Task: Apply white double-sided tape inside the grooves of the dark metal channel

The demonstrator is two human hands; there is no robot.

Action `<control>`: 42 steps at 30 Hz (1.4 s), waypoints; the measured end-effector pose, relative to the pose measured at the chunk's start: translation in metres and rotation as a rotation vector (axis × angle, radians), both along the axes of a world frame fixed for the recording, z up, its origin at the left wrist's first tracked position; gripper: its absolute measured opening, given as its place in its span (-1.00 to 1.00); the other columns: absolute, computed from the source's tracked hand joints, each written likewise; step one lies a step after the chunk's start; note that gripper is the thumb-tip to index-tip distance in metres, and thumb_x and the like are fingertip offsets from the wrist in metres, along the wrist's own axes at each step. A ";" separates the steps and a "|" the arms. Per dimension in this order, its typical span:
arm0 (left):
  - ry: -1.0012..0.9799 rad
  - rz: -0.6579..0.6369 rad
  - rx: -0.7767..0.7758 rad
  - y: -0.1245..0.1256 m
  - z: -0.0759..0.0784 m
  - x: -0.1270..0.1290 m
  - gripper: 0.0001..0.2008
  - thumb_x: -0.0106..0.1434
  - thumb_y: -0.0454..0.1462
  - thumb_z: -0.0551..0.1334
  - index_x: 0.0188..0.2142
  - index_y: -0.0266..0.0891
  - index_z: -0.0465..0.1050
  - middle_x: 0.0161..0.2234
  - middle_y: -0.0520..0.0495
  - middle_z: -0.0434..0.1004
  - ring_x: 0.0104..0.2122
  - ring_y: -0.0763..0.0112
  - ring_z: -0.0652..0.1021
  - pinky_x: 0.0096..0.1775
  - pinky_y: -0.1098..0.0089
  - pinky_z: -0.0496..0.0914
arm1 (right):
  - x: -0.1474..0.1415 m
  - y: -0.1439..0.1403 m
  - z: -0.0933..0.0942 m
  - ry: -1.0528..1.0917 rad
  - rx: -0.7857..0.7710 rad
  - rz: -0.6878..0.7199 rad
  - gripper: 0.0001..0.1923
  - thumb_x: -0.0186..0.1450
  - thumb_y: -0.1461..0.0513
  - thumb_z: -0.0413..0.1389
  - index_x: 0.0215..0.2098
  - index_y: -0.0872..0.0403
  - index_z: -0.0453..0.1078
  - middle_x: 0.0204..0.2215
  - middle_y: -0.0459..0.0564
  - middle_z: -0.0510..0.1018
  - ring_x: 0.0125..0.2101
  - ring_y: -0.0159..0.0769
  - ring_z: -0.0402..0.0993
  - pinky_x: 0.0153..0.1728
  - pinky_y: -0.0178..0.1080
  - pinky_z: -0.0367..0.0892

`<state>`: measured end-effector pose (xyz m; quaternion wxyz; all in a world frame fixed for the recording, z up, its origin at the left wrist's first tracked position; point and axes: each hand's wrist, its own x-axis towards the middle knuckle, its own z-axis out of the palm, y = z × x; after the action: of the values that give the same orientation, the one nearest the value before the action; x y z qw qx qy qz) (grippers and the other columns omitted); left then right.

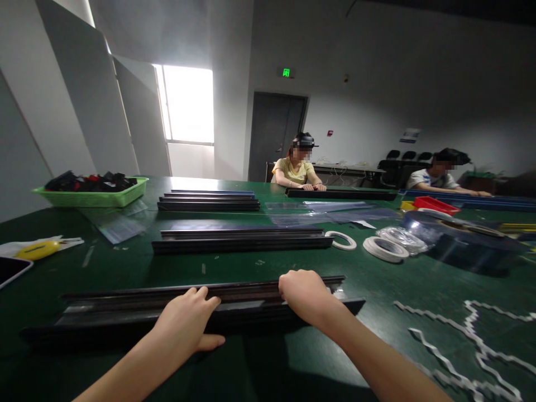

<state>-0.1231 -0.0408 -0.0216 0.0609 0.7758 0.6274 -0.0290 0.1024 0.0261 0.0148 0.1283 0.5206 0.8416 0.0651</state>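
A long black channel profile [125,318] lies crosswise on the green table right in front of me, with a pale strip along its inside. My left hand [184,315] straddles its near wall, the fingers bent over into the channel and the thumb stretched out on the near side. Farther right, my right hand [307,296] is closed, its fingers curled down into the channel near the right end. Whatever those fingers press or hold is hidden behind the hand. A bit of clear film shows just past it at that end.
Behind lie more black profiles [243,244], a white tape ring [341,240], tape rolls [385,249] and a large film roll [469,240]. Zigzag white strips [473,329] lie right. A green basket [92,195] and yellow cutter [37,249] are left. Two people sit opposite.
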 end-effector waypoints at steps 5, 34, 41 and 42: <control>-0.016 -0.005 -0.003 0.001 0.000 -0.001 -0.44 0.00 -0.01 0.23 0.00 -0.15 0.41 -0.02 -0.23 0.43 -0.02 0.01 0.42 -0.05 0.14 0.34 | -0.001 -0.001 0.001 -0.004 -0.002 0.000 -0.74 0.06 0.41 0.02 -0.40 0.11 0.54 -0.43 0.16 0.61 -0.35 -0.05 0.55 -0.41 -0.20 0.36; -0.104 -0.132 0.105 0.001 -0.006 0.009 -0.64 0.18 -0.09 0.16 -0.12 -0.25 0.47 -0.15 -0.20 0.50 -0.10 0.14 0.47 -0.03 0.19 0.35 | 0.001 -0.002 0.001 -0.003 -0.004 -0.008 -0.72 0.08 0.41 0.02 -0.36 0.10 0.54 -0.39 0.18 0.61 -0.33 -0.09 0.55 -0.39 -0.24 0.34; -0.208 -0.083 0.028 0.002 -0.004 0.009 -0.73 0.22 -0.11 0.13 -0.23 -0.16 0.54 -0.18 -0.11 0.51 -0.13 0.23 0.47 0.00 0.27 0.30 | 0.000 -0.004 0.004 -0.010 0.009 0.020 -0.74 0.08 0.42 0.02 -0.40 0.11 0.53 -0.40 0.16 0.61 -0.34 -0.06 0.55 -0.40 -0.20 0.35; -0.219 -0.072 0.020 0.001 -0.003 0.009 -0.73 0.22 -0.11 0.12 -0.24 -0.16 0.54 -0.19 -0.10 0.51 -0.14 0.24 0.48 0.00 0.28 0.30 | 0.000 -0.005 0.004 -0.012 0.015 0.023 -0.74 0.08 0.43 0.02 -0.41 0.12 0.53 -0.41 0.16 0.60 -0.34 -0.06 0.55 -0.40 -0.20 0.36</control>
<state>-0.1138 -0.0394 -0.0244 0.1202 0.7969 0.5890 0.0604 0.1023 0.0212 0.0192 0.1288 0.5116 0.8461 0.0761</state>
